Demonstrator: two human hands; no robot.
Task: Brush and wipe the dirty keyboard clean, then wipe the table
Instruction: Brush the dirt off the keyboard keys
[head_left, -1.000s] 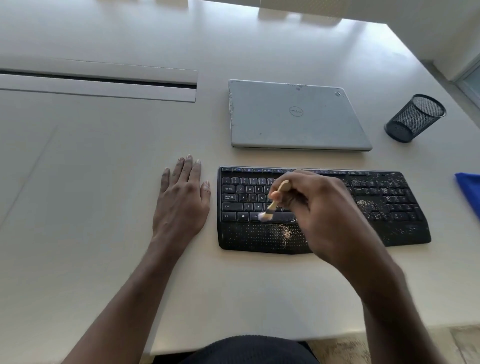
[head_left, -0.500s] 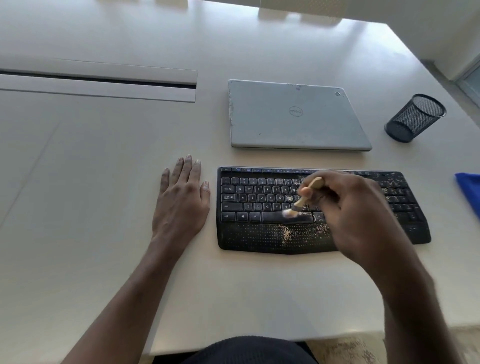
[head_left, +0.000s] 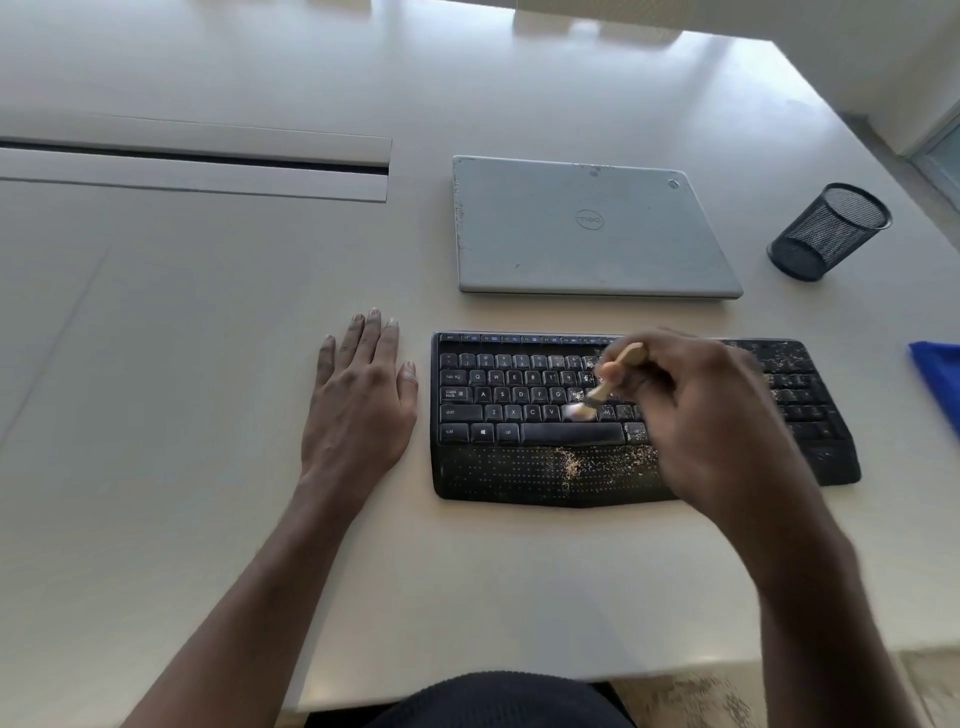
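A black keyboard (head_left: 498, 415) lies on the white table (head_left: 208, 364), with pale crumbs scattered over its right keys and wrist rest. My right hand (head_left: 696, 415) grips a small wooden-handled brush (head_left: 605, 387); its pale bristles touch the keys in the middle of the lower letter row. The hand hides part of the keyboard's right half. Flat on the table just left of the keyboard lies my left hand (head_left: 361, 405), fingers straight, holding nothing.
A closed grey laptop (head_left: 592, 228) lies behind the keyboard. A black mesh pen cup (head_left: 831, 231) lies tipped at the right. A blue cloth (head_left: 940, 384) shows at the right edge. A cable slot (head_left: 197, 166) runs along the far left.
My right hand swept the brush rightward along the keys, then back a little left and up a row. Crumbs have gathered on the wrist rest. My left hand stayed still.
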